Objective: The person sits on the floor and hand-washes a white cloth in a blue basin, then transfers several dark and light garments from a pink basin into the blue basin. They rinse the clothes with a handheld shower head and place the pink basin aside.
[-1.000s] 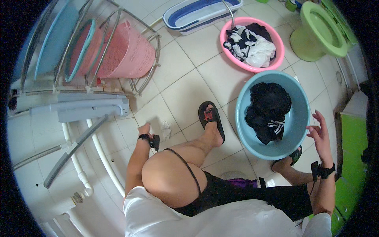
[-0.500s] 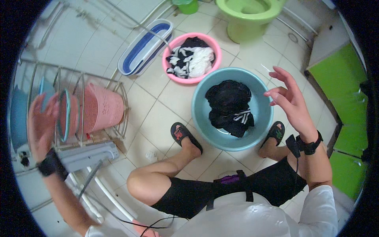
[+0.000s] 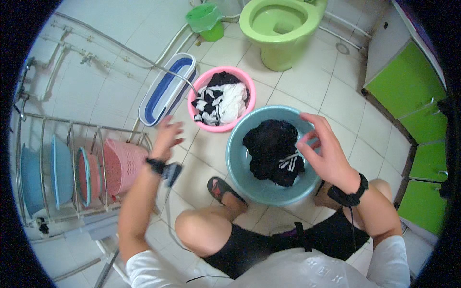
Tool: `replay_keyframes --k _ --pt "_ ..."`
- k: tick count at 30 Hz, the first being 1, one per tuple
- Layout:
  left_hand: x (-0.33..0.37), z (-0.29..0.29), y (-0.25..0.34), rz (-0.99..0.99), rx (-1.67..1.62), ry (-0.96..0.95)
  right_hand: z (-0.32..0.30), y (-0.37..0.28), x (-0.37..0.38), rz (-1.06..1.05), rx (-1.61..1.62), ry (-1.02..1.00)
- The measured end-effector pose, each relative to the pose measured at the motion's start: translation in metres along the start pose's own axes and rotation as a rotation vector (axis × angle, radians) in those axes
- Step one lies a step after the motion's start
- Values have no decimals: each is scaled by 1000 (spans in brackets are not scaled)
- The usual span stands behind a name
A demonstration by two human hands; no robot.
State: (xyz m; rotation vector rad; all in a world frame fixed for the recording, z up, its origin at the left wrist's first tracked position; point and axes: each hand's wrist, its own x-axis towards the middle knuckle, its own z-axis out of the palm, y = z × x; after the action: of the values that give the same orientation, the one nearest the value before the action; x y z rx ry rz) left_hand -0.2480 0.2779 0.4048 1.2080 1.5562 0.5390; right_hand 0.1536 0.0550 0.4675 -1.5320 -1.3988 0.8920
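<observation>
Between my feet stands a round blue basin (image 3: 235, 165) with a dark wet garment (image 3: 271, 149) in it, which has white stripes near its right side. My right hand (image 3: 322, 151) hangs over the basin's right rim, its fingers apart and holding nothing. To the left of the basin, my left hand (image 3: 168, 139) is in the air above the tiles, empty with fingers spread. Beyond the blue basin is a pink basin (image 3: 253, 91) heaped with black and white clothes (image 3: 228, 103). A grey hose (image 3: 158, 65) runs down to it from the wall pipes.
A folding blue-and-white tub (image 3: 165, 91) leans near the wall, with a green bin (image 3: 206, 21) behind it. A metal rack (image 3: 72, 127) at left holds basins and a pink basket (image 3: 122, 163). A green toilet (image 3: 278, 33) stands at the back, green cabinets (image 3: 408, 91) at right.
My left hand has swung from beside the rack rightward toward the basins. My right hand has moved left and lower, over the blue basin's rim. The whole view has shifted a little.
</observation>
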Motion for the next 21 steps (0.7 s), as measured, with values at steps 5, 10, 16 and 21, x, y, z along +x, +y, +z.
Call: replay_keyframes --k 5,10,16,21 --pt "181 90 -103 97 700 126 0 20 14 81 -107 60" --pt "250 124 -130 125 973 157 14 32 33 148 -155 17" --pt "269 119 -145 224 736 228 22 39 55 151 -131 -6" --pt "254 77 -114 203 103 152 15 39 59 118 -98 56"
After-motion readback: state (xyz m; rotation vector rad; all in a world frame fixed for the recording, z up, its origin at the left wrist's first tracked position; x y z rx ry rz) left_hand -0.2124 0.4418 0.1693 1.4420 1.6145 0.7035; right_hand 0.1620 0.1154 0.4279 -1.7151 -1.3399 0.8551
